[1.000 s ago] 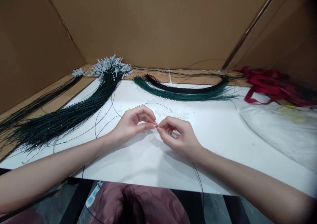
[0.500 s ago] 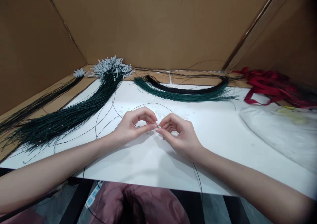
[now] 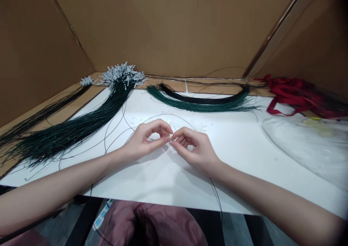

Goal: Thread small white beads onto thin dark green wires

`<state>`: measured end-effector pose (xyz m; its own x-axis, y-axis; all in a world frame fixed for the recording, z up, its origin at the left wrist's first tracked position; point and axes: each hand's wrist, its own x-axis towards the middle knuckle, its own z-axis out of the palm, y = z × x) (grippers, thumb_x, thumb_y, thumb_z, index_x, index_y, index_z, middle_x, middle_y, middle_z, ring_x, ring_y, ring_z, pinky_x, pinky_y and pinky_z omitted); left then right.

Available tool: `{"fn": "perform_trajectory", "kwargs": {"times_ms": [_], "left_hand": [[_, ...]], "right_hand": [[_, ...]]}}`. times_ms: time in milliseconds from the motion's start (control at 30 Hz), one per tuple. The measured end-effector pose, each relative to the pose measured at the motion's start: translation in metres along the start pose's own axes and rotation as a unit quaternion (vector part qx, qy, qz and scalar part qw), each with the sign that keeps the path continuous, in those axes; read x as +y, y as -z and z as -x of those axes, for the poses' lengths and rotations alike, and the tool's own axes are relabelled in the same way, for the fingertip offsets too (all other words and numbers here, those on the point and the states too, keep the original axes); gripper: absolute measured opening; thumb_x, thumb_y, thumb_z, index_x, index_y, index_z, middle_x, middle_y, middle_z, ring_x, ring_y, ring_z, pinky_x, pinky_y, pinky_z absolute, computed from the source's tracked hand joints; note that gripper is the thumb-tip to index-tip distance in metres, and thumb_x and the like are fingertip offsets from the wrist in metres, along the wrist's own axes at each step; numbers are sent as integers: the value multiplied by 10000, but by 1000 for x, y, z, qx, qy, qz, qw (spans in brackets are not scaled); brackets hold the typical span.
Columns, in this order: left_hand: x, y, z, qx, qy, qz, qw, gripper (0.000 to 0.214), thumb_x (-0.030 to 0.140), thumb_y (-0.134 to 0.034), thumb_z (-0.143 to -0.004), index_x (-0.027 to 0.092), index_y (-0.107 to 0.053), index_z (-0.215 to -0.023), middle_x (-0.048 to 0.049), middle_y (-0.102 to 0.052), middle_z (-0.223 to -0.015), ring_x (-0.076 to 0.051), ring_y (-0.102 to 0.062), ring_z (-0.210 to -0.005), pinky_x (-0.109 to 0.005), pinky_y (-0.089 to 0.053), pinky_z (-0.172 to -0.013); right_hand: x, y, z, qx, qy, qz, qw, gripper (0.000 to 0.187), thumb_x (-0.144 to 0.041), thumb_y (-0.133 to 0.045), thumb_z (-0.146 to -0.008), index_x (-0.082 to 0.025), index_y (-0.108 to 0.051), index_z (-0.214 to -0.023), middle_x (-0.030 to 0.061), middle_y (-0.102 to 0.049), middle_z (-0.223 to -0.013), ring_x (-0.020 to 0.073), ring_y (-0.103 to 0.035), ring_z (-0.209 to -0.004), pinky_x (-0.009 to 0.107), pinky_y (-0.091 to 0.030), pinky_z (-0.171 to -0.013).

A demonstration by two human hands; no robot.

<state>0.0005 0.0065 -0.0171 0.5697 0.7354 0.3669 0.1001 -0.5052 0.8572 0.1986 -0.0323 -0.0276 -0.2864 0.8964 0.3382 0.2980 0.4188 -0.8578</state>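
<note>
Over the middle of the white board, my left hand and my right hand meet fingertip to fingertip. Both are closed in a pinch on a thin dark wire, of which only a tiny piece shows between the fingers. Whether a bead sits at that spot is too small to tell. Loose dark wire loops behind my hands, and another strand hangs over the board's front edge by my right wrist. Small white beads lie scattered just beyond my fingers.
To the left lies a large bundle of green wires with white-beaded tips, beside a smaller bundle. Curved green and black wires lie at the back. Red ribbon and a clear plastic bag are right. Cardboard walls enclose the board.
My right hand has shifted slightly left, closer to my left fingertips. Less of the wire shows between the fingers. Everything else stays in place.
</note>
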Motion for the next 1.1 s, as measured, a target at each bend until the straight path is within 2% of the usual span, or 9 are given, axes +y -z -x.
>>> {"fn": "perform_trajectory", "kwargs": {"times_ms": [267, 600, 867, 1033, 1100], "left_hand": [[1, -1, 0, 1, -28, 25, 999, 94, 139, -648, -855, 164, -589, -924, -33, -589, -879, -139, -573, -816, -271, -473, -774], [2, 1, 1, -12, -7, 24, 1000, 121, 135, -651, -847, 163, -541, -888, -24, -577, -835, -134, -569, -788, -263, -463, -750], [4, 3, 3, -10, -9, 16, 1000, 144, 148, -657, -847, 172, -515, -860, -20, -581, -817, -130, -569, -774, -255, -458, -729], [3, 5, 4, -12, -18, -5, 1000, 131, 169, -664, -847, 169, -534, -866, -42, -611, -835, -150, -594, -793, -286, -476, -763], [3, 5, 4, -19, -29, -17, 999, 120, 171, -662, -847, 168, -543, -860, -44, -616, -835, -153, -601, -787, -292, -484, -761]], "right_hand": [[-6, -1, 0, -13, 6, 10, 1000, 24, -166, -591, -826, -164, -598, -849, -9, -569, -696, 99, -533, -618, 219, -439, -584], [-7, 2, 0, -25, 21, 20, 999, 43, -125, -573, -800, -164, -578, -819, -15, -560, -690, 95, -517, -618, 213, -438, -590], [-8, 1, 1, -21, 18, 25, 999, 23, -162, -590, -810, -176, -578, -824, -18, -570, -684, 92, -525, -611, 206, -448, -589], [-6, 1, 1, -41, -19, 26, 999, 270, -256, -690, -759, -193, -583, -999, -25, -608, -685, 100, -571, -573, 208, -477, -563], [-5, 1, 1, -47, -20, 35, 998, 276, -247, -690, -750, -201, -584, -1000, -24, -616, -694, 103, -584, -580, 209, -485, -568]]}}
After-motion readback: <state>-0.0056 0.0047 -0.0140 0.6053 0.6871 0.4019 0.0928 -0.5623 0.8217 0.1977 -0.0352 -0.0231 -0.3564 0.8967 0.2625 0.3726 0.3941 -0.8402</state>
